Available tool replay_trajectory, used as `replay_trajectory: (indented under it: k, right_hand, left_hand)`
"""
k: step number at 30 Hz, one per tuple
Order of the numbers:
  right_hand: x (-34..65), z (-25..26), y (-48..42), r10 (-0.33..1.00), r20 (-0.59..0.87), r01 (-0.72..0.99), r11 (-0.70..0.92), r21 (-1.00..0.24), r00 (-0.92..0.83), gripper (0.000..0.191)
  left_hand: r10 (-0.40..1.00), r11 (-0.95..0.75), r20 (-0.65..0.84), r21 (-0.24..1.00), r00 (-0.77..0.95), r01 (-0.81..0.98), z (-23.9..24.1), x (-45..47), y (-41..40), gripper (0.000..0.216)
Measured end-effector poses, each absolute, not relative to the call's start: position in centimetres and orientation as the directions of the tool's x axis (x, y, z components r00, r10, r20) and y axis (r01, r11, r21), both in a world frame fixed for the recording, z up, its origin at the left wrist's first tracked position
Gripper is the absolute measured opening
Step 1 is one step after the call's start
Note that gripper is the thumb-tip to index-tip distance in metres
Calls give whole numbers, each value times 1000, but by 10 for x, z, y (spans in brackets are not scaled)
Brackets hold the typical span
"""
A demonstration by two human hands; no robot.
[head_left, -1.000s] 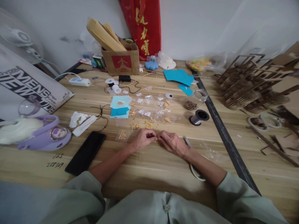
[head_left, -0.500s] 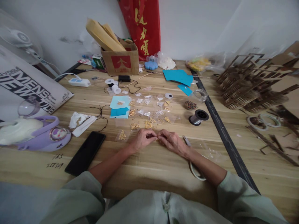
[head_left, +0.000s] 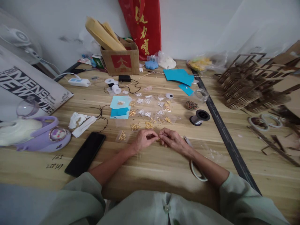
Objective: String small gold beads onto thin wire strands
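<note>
My left hand (head_left: 145, 138) is closed in a pinch, thumb against forefinger. Below its wrist hang faint strands of a thin clear thread (head_left: 138, 157). My right hand (head_left: 170, 137) is also pinched, its fingertips almost meeting the left ones. A few tiny gold beads (head_left: 157, 140) show just under the fingertips; whether they are held or lie on the table I cannot tell. Just beyond the hands lie piles of gold beads (head_left: 149, 125), with another pile on a small clear bag (head_left: 122, 135) to the left. Scissors (head_left: 195, 172) lie partly under my right forearm.
A black phone (head_left: 85, 153) lies left of my left forearm. A spool of wire (head_left: 199, 117) and a round jar of dark beads (head_left: 191, 105) stand at right. Blue sheets (head_left: 119, 112), silver beads (head_left: 147, 101), a cardboard box (head_left: 120, 61) and brown baskets (head_left: 248, 82) surround the work area.
My right fingertips have drawn slightly right and changed their pinch. The gold beads beneath the fingertips show more clearly now. My left hand has hardly moved.
</note>
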State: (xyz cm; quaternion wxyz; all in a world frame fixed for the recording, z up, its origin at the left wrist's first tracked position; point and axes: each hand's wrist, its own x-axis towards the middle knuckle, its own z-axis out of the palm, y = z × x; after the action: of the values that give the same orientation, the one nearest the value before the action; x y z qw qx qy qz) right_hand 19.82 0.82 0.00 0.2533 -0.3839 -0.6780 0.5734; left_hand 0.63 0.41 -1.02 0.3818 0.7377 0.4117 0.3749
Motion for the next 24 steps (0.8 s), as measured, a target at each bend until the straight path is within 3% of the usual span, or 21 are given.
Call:
replay_trajectory:
  k: [9,15,24]
  right_hand:
    - [194,12,9,792,-222,122,-185,-975,-568,36]
    - [193,8,12,775,-273,32,-312,-950,-569,34]
    - [194,7,11,764,-274,3,-335,-942,-585,33]
  left_hand:
    - [682,-730,608,538,406,421,-18,7,0,11]
    - [540,-814,693,287,477,504,-15,6,0,12]
    - [437,-834,723,103,535,542,-11,2,-2,7]
